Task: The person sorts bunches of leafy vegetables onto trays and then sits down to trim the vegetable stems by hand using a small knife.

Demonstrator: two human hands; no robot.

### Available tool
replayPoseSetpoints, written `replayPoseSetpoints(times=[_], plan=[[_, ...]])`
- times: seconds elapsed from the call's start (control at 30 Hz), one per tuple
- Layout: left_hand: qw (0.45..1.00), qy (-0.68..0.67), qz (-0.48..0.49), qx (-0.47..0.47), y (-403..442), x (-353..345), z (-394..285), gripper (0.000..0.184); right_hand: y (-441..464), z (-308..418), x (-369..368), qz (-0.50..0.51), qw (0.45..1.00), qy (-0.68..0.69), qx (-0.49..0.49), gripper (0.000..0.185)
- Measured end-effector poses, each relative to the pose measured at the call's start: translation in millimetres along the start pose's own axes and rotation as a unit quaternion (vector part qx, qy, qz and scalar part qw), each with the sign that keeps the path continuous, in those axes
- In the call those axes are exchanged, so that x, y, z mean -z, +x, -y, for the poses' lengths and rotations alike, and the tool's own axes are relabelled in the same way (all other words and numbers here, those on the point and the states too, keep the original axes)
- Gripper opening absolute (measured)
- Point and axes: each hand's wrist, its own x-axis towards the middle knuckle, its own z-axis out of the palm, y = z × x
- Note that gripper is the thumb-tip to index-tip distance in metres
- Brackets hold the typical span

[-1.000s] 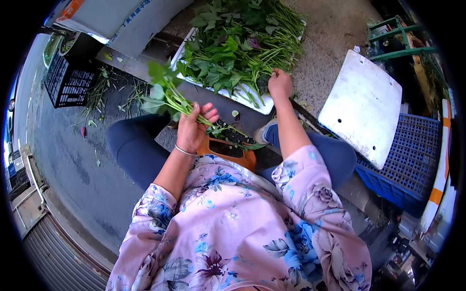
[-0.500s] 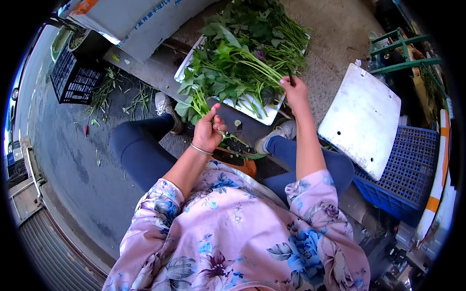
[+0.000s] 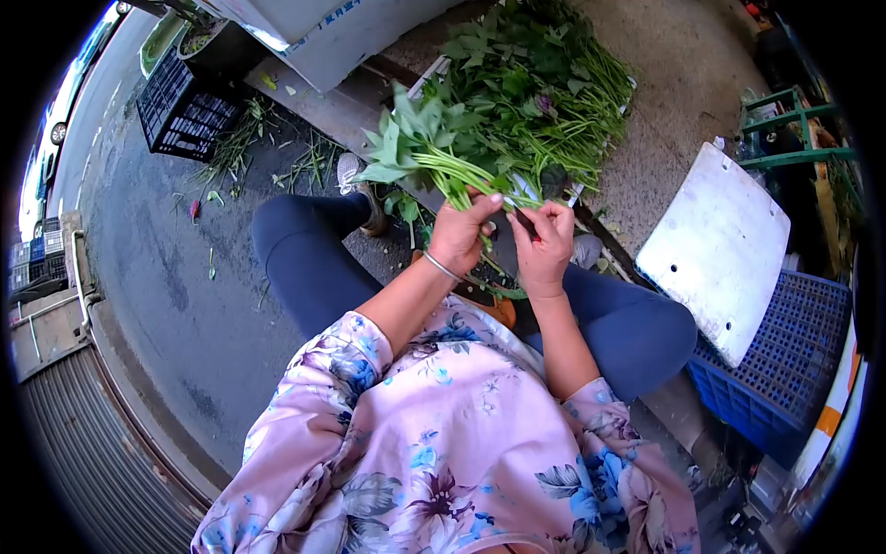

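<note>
A bunch of leafy green stems (image 3: 443, 162) is held in my left hand (image 3: 459, 233), its fingers closed round the stalks and its leaves pointing up and left. Close beside it, my right hand (image 3: 544, 247) pinches at the stem ends; a small dark object shows between its fingers, too small to make out. Just beyond both hands lies a big heap of leafy greens (image 3: 554, 92) on a white tray, mostly hidden beneath them. An orange object (image 3: 503, 312) is partly visible under my hands, between my legs.
At right, a white board (image 3: 715, 249) lies on a blue crate (image 3: 784, 342). A green rack (image 3: 794, 129) stands behind it. Upper left are a black crate (image 3: 189, 111) and a white box (image 3: 341, 42). Loose stems (image 3: 235, 148) litter the ground.
My right hand has come from the heap toward my left hand, bringing a stem to the bunch. My left hand has risen with the bunch, and the view has shifted.
</note>
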Motion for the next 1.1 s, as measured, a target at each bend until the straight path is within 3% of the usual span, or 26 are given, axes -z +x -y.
replayPoseSetpoints(times=[0.1, 0.17, 0.23, 0.3, 0.37, 0.43, 0.57, 0.63, 1.03, 1.1], plan=[[0.997, 0.037, -0.047, -0.049, 13, 25, 3, 0.021, -13, -7, -4, 0.007, 0.993, 0.075, -0.088, 0.015], [0.995, 0.042, -0.061, -0.062, 14, 32, -2, 0.022, -28, -18, -13, 0.002, 0.887, 0.291, -0.359, 0.019], [0.993, 0.063, -0.074, -0.068, 13, 35, -7, 0.021, -29, -11, -14, 0.083, 0.803, 0.356, -0.471, 0.036], [0.991, 0.075, -0.079, -0.082, 10, 33, -9, 0.020, -30, -9, -28, 0.127, 0.759, 0.430, -0.472, 0.043], [0.988, 0.087, -0.084, -0.096, 7, 33, -7, 0.020, -27, -9, -38, 0.127, 0.744, 0.452, -0.475, 0.034], [0.984, 0.131, -0.089, -0.083, 4, 35, 0, 0.019, -25, -10, -44, 0.079, 0.693, 0.480, -0.533, 0.023], [0.983, 0.138, -0.091, -0.081, 7, 39, 7, 0.018, -33, -20, -45, 0.090, 0.735, 0.433, -0.514, 0.023], [0.982, 0.140, -0.097, -0.078, 5, 39, 7, 0.019, -38, -18, -47, 0.049, 0.734, 0.430, -0.523, 0.023], [0.945, 0.241, -0.203, -0.086, 1, 72, 42, 0.021, -93, -64, -59, 0.201, 0.737, 0.313, -0.564, 0.015], [0.923, 0.238, -0.226, -0.201, 16, 84, 39, 0.019, -111, -81, -68, 0.180, 0.828, 0.191, -0.495, 0.022]])
